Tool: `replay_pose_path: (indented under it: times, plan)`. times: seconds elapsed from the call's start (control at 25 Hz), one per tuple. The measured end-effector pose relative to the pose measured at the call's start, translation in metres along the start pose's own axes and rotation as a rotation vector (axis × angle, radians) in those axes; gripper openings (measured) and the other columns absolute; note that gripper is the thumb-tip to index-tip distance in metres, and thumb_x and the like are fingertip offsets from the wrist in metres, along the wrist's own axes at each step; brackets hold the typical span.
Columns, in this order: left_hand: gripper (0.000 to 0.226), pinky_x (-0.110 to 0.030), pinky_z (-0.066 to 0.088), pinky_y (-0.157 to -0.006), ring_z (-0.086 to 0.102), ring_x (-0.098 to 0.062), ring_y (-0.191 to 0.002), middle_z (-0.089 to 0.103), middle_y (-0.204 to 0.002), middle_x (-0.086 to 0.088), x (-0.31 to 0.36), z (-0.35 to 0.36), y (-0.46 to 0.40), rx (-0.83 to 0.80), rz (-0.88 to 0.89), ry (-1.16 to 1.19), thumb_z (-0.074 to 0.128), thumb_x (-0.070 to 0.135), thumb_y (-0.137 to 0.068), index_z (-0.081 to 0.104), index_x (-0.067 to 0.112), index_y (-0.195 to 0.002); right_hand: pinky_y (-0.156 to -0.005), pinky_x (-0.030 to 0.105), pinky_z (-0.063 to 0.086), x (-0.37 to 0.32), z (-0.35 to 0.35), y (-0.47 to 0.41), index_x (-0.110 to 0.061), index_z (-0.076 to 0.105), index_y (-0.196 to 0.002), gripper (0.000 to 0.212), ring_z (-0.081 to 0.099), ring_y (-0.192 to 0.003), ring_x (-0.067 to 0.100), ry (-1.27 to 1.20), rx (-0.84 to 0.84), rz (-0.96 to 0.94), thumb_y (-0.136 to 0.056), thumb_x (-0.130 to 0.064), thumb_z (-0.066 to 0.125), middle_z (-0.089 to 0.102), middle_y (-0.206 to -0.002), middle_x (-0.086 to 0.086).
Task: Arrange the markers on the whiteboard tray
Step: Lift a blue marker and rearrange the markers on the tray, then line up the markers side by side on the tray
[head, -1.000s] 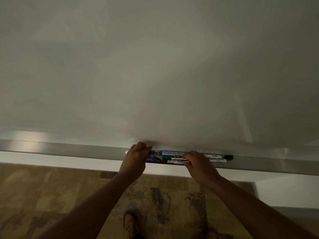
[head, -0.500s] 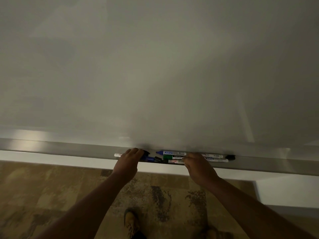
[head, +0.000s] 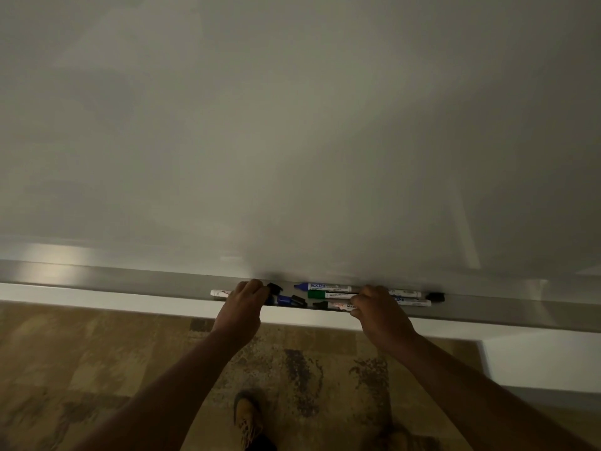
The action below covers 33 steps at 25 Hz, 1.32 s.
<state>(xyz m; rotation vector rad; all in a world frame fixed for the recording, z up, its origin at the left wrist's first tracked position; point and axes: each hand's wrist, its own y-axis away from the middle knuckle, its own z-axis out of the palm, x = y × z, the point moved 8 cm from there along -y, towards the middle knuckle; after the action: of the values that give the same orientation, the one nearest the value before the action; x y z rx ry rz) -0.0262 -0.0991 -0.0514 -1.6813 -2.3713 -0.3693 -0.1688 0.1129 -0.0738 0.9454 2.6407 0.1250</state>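
Observation:
A grey metal tray (head: pixel 136 281) runs along the bottom of the whiteboard (head: pixel 292 125). Several markers lie in it side by side: a blue-capped one (head: pixel 322 286), a green-capped one (head: pixel 328 294), and a black-capped one (head: pixel 335 305) nearest me. My left hand (head: pixel 242 307) is closed over a white marker (head: pixel 219 292) whose black cap (head: pixel 274 288) shows past my fingers. A short blue marker (head: pixel 289 301) lies just right of that hand. My right hand (head: pixel 379 314) rests with curled fingers on the middles of the grouped markers, covering them.
Two white marker barrels (head: pixel 409 297) stick out to the right of my right hand, and a black cap (head: pixel 435 296) lies at their far end. Below the tray are patterned carpet (head: pixel 97 369) and my shoes (head: pixel 248 418).
My left hand has slid left along the tray with the white marker, whose white end now sticks out further left. The right hand has stayed on the grouped markers.

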Motion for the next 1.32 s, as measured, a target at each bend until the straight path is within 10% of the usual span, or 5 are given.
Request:
replay_pose_path:
  times: [0.76,1.32]
  plan:
    - [0.036,-0.038,0.042,-0.096,0.051,-0.022,-0.11,0.065,-0.119,-0.003,0.07,0.024,-0.018,-0.016,0.194,-0.02,0.062,0.006,-0.089,0.063,0.018,-0.122,-0.065,0.036,0.04,0.009,-0.03,0.021,-0.018,0.059,-0.094,0.008,0.054,-0.083,0.024,-0.056,0.156,0.072,-0.09,-0.021,0.065,0.066,-0.087,0.002]
    - [0.029,-0.021,0.054,-0.084,0.063,-0.011,-0.095,0.064,-0.116,-0.003,0.124,-0.042,-0.019,0.159,0.277,0.385,0.056,0.005,-0.096,0.06,0.014,-0.123,-0.068,0.038,0.041,-0.002,-0.09,0.043,-0.024,0.056,-0.093,0.005,0.049,-0.083,0.021,-0.14,0.298,0.035,-0.093,-0.019,0.058,0.06,-0.082,-0.006]
